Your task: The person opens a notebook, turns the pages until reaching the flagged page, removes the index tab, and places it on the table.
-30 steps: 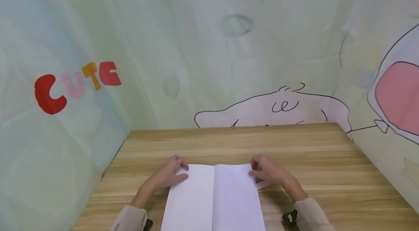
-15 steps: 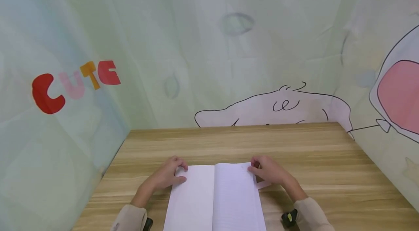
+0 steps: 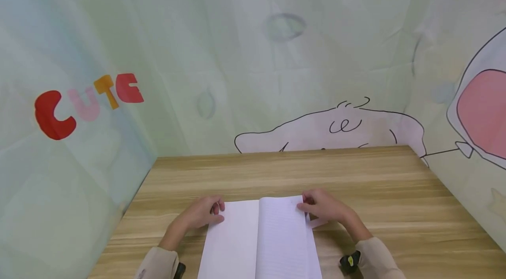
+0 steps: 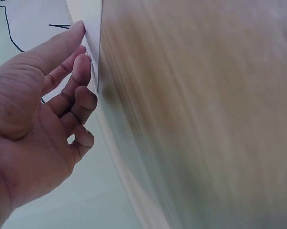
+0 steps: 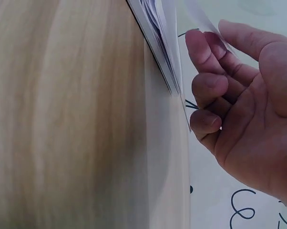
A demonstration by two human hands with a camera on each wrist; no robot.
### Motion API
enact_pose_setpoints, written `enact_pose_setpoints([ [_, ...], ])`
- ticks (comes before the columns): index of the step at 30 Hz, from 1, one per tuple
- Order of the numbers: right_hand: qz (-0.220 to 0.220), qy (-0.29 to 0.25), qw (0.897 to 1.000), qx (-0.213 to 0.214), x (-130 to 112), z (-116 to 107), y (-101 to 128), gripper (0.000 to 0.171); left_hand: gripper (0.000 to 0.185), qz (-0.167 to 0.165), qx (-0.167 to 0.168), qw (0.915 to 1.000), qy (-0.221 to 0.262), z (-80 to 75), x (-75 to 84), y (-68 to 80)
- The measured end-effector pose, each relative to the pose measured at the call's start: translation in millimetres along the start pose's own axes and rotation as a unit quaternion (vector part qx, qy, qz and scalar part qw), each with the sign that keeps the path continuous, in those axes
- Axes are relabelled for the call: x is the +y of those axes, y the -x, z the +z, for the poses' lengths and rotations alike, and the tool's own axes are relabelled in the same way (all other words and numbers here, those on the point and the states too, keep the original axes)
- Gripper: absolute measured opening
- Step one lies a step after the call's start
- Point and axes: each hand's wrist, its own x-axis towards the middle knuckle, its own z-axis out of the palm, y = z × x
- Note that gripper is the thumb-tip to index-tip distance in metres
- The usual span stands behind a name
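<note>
An open notebook point(image 3: 231, 244) lies on the table, a blank page on its left and a lined page point(image 3: 280, 237) on its right. My left hand point(image 3: 201, 213) holds the upper left edge, thumb on the page. In the left wrist view, curled fingers sit against the white page edge point(image 4: 92, 28). My right hand point(image 3: 326, 205) pinches the lined page's top right corner between thumb and forefinger. That sheet point(image 5: 203, 19) stands lifted away from the stack of pages point(image 5: 160, 38) in the right wrist view.
A pale strip point(image 3: 318, 223) sticks out beyond the notebook's right side, under my right hand. The wood-grain table point(image 3: 276, 173) ends at a printed cloth backdrop point(image 3: 221, 50). Black devices are strapped at both wrists, one beside the right sleeve point(image 3: 375, 255).
The right page's top corner has risen slightly and shifted left with my right hand, baring more of the sheet beneath. My left hand has slid slightly down and left along its edge.
</note>
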Motion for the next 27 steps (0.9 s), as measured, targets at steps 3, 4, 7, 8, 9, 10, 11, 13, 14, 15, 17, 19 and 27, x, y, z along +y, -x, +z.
enact_pose_setpoints([
  [3, -0.007, -0.021, 1.000, -0.006, -2.1, -0.1, 0.3, 0.018, 0.018, 0.001, -0.008, 0.9999, 0.013, -1.0, 0.6, 1.1],
  [4, -0.008, -0.027, 1.000, -0.007, -2.8, -0.1, 0.3, 0.017, 0.019, 0.002, -0.010, 0.9998, 0.017, -1.3, 0.8, 1.5],
  [7, -0.008, -0.050, 0.999, -0.009, -5.6, -0.2, 0.5, 0.017, 0.020, -0.001, -0.017, 0.9994, 0.029, -1.8, 1.1, 2.6],
  [8, -0.007, -0.058, 0.998, -0.010, -6.5, -0.3, 0.5, 0.018, 0.020, -0.002, -0.019, 0.9993, 0.031, -1.9, 1.2, 2.8],
  [9, -0.004, -0.066, 0.998, -0.010, -7.4, -0.5, 0.7, 0.019, 0.020, -0.003, -0.021, 0.9992, 0.033, -2.0, 1.1, 3.0],
  [10, 0.001, -0.075, 0.997, -0.011, -8.3, -0.8, 1.0, 0.020, 0.021, -0.004, -0.022, 0.9992, 0.032, -2.2, 1.0, 3.2],
  [11, 0.005, -0.086, 0.996, -0.013, -9.4, -1.1, 1.3, 0.021, 0.021, -0.005, -0.025, 0.9991, 0.033, -2.3, 0.7, 3.2],
  [13, 0.014, -0.108, 0.994, -0.017, -11.5, -2.0, 1.8, 0.020, 0.022, -0.003, -0.028, 0.9990, 0.035, -2.6, 0.2, 3.2],
  [14, 0.018, -0.118, 0.993, -0.018, -12.5, -2.3, 2.0, 0.020, 0.022, -0.002, -0.030, 0.9989, 0.036, -3.0, 0.3, 3.2],
  [15, 0.022, -0.126, 0.992, -0.018, -13.7, -2.8, 2.0, 0.021, 0.022, -0.002, -0.031, 0.9988, 0.038, -3.2, 0.2, 3.2],
  [17, 0.026, -0.139, 0.990, -0.019, -15.6, -3.3, 2.0, 0.024, 0.022, -0.001, -0.033, 0.9986, 0.042, -3.9, 0.4, 3.5],
  [19, 0.027, -0.144, 0.989, -0.016, -17.3, -3.5, 1.8, 0.027, 0.022, -0.001, -0.034, 0.9985, 0.043, -4.2, 0.4, 3.7],
  [27, 0.002, -0.177, 0.984, 0.004, -17.1, -2.5, 1.6, 0.021, 0.021, 0.000, -0.035, 0.9988, 0.035, -4.1, -0.3, 2.5],
])
